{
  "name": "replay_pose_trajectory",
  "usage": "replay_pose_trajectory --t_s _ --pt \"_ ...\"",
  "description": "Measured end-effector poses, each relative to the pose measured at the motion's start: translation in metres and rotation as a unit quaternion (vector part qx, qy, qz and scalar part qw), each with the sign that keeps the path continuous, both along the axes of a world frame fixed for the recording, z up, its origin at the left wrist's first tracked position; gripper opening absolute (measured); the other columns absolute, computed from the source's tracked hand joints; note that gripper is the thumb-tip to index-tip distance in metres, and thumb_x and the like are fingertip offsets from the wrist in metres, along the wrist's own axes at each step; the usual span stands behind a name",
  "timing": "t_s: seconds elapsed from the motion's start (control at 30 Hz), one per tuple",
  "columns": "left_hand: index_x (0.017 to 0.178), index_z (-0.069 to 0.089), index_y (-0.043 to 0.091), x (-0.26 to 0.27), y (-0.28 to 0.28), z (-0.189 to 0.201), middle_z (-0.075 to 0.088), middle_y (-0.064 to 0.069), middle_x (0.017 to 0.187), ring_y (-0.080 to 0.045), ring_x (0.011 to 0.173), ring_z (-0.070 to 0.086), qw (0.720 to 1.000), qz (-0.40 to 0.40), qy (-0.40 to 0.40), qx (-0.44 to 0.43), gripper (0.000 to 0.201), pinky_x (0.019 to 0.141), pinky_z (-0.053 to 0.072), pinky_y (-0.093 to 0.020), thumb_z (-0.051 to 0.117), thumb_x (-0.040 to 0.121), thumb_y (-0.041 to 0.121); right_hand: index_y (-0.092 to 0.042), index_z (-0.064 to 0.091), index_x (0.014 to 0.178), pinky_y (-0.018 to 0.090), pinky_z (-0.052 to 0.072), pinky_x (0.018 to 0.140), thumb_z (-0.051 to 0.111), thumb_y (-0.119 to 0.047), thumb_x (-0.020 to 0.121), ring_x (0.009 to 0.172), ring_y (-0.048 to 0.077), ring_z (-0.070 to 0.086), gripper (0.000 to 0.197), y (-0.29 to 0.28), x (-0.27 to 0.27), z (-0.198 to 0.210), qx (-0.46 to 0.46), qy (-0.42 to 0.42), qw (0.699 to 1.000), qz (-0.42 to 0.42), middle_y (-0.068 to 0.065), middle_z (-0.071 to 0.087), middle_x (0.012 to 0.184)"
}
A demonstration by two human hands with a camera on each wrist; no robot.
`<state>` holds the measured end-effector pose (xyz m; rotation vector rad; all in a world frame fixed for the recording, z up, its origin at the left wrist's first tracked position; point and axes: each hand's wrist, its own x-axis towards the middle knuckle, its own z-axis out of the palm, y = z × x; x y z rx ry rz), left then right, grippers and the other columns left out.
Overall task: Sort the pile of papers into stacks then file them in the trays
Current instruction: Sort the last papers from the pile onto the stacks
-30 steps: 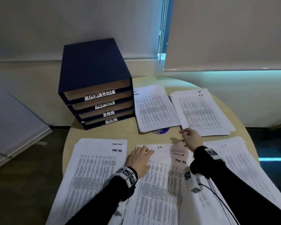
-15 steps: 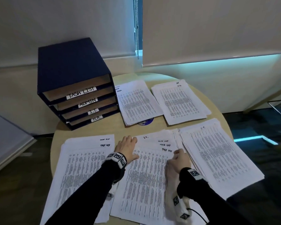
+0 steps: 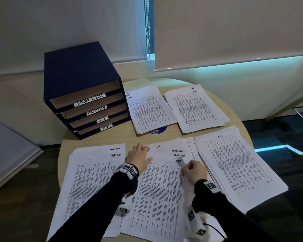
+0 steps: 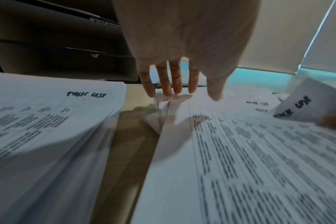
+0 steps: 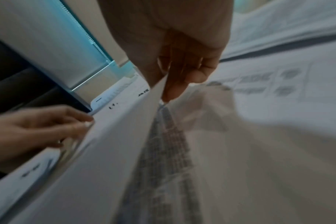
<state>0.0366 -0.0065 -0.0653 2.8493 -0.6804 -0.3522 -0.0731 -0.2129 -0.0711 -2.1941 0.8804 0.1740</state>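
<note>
Now the right hand pinches the top TASK LIST sheet's corner on the middle pile; left hand lies flat, steadying it. Possibly two sheets lift together, misfiling one.

Head view looks down; wrist views skim papers they share.

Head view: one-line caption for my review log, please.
Left hand flat on the middle pile while the right hand peels up a top sheet's corner; four sorted stacks and labelled trays around.
</note>
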Motion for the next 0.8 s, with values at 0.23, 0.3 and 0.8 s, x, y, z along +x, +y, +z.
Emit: replay_pose_trajectory --t_s 0.23,0.3,0.8 --pt "0.121 0.049 0.028 0.014 -0.006 0.000 0.044 0.003 0.119 -0.018 0.111 0.044 1.000 0.007 0.009 -0.004 0.029 0.095 0.042 -0.038 0.049 0.095 0.014 -0.017 0.048 0.066 0.026 0.033 0.050 0.058 -0.011 0.087 0.056 0.016 0.046 0.024 -0.031 -0.025 -0.002 -0.021 0.000 0.997 0.070 -0.002 0.053 0.060" --pt "0.119 0.050 0.027 0.016 -0.003 -0.001 0.045 0.003 0.119 -0.018 0.111 0.045 1.000 -0.006 -0.001 0.007 0.028 0.096 0.039 -0.036 0.054 0.093 0.018 -0.012 0.052 0.071 0.027 0.034 0.054 0.057 -0.008 0.087 0.062 0.022 0.049 0.017 -0.037 -0.029 0.002 -0.016 -0.009 0.998 0.053 0.002 0.055 0.064" --pt "0.093 0.059 0.014 0.018 0.014 0.022 0.065 -0.002 0.091 -0.020 0.084 0.059 0.998 -0.010 0.040 -0.048 0.008 0.069 0.041 -0.025 0.064 0.088 0.017 -0.008 0.052 0.101 0.034 0.047 0.076 0.051 -0.017 0.093 0.088 0.024 0.059 0.012 -0.015 -0.018 -0.002 0.098 -0.021 0.994 0.032 0.004 0.063 0.098"
